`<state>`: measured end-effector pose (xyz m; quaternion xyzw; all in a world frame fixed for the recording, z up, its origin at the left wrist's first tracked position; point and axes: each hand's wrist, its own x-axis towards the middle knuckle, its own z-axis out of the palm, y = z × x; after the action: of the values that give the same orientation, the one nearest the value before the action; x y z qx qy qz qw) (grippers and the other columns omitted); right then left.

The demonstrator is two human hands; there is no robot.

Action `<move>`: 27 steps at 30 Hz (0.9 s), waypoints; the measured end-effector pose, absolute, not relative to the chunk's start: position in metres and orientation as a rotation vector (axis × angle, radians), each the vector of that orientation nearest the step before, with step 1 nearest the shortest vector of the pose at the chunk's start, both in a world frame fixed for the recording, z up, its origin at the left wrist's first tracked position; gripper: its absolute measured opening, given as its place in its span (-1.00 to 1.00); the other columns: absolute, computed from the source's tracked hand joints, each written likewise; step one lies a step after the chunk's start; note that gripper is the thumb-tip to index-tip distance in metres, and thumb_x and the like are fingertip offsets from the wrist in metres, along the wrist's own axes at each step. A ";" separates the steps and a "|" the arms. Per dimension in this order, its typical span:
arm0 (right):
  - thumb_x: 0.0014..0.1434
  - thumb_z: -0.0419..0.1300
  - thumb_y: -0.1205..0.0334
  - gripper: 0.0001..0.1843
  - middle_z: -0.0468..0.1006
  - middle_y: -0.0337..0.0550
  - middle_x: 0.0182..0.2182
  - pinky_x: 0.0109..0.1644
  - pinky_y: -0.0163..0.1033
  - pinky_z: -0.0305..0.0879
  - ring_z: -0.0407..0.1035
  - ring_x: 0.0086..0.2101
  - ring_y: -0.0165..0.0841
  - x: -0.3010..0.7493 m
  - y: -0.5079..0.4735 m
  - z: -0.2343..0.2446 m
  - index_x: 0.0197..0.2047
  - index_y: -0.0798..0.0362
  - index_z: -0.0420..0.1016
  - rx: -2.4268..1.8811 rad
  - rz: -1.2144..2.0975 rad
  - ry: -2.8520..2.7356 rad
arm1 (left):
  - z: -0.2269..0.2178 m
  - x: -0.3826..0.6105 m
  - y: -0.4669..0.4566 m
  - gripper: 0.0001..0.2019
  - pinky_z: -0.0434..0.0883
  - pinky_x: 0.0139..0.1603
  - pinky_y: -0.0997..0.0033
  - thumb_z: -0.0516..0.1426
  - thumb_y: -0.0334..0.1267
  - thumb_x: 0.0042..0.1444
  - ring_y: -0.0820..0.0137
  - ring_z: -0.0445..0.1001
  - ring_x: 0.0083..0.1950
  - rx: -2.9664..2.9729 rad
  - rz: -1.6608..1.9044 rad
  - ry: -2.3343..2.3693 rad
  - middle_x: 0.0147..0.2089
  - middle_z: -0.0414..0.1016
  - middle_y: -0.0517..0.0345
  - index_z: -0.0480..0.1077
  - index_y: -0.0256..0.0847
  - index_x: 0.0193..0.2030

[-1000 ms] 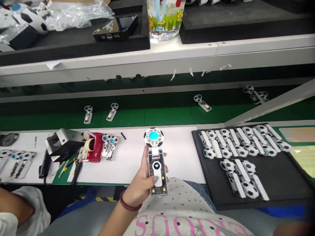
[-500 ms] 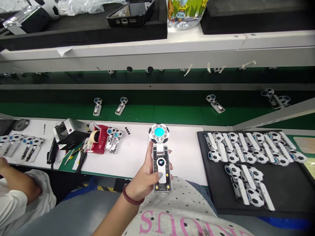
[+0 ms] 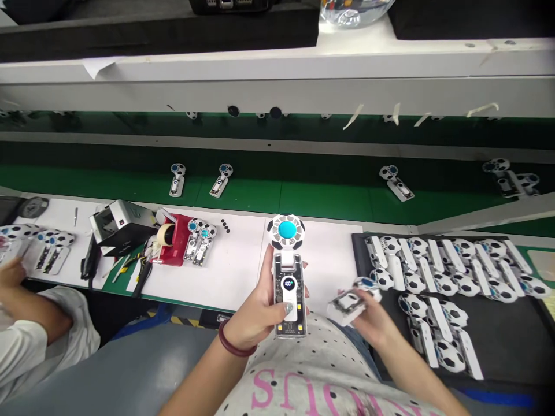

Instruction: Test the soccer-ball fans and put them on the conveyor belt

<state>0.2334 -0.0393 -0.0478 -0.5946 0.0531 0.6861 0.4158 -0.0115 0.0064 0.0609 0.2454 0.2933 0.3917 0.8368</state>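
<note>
My left hand (image 3: 260, 315) is closed round a handheld fan (image 3: 288, 277) held upright over my lap. The fan has a football-patterned head with a blue centre, a clear body and a small lit round display. My thumb rests on its white button. My right hand (image 3: 375, 320) grips a second football fan (image 3: 353, 300), lying sideways, just left of the black tray (image 3: 511, 346). That tray holds several more football fans (image 3: 437, 271) in rows.
A white work mat (image 3: 234, 271) carries a red tape dispenser (image 3: 173, 245), a small box, tools and two fans. Behind it a green conveyor belt (image 3: 325, 199) bears several fans. Another person's arm (image 3: 26, 312) works at the left.
My right hand has come into view holding a second fan beside the tray. The display on the held fan lit up and its number changed. The view tilted down slightly.
</note>
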 end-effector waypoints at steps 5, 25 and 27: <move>0.02 0.09 0.44 -0.92 0.46 -0.12 -0.55 -0.43 -0.16 0.43 0.42 -0.51 -0.28 0.225 0.021 -0.076 -0.36 0.12 0.31 -1.560 1.663 0.255 | 0.060 -0.012 0.014 0.00 0.37 -0.26 0.25 0.24 -0.23 -0.10 0.32 0.35 -0.16 0.502 0.812 0.667 0.19 0.10 -0.03 -0.43 0.26 0.26; -0.02 0.22 0.27 -0.78 0.49 -0.11 -0.38 -0.29 -0.31 0.31 0.43 -0.38 -0.37 0.212 -0.070 -0.138 -0.26 0.11 0.37 -1.659 1.831 0.280 | 0.061 0.007 0.025 -0.06 0.34 -0.26 0.28 0.22 -0.30 -0.07 0.32 0.34 -0.16 0.453 0.845 0.572 0.14 0.16 0.02 -0.36 0.28 0.26; 0.02 0.19 0.25 -0.81 0.50 -0.15 -0.39 -0.28 -0.32 0.30 0.43 -0.38 -0.39 0.217 -0.079 -0.149 -0.25 0.10 0.37 -1.703 1.825 0.271 | 0.065 0.010 0.027 -0.06 0.35 -0.25 0.28 0.22 -0.30 -0.08 0.33 0.35 -0.17 0.470 0.840 0.566 0.14 0.17 0.03 -0.35 0.28 0.26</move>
<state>0.2170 -0.0785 -0.1486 -0.6448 0.1025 0.6911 0.3101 0.0101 0.0268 0.0650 0.2230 0.2684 0.3986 0.8481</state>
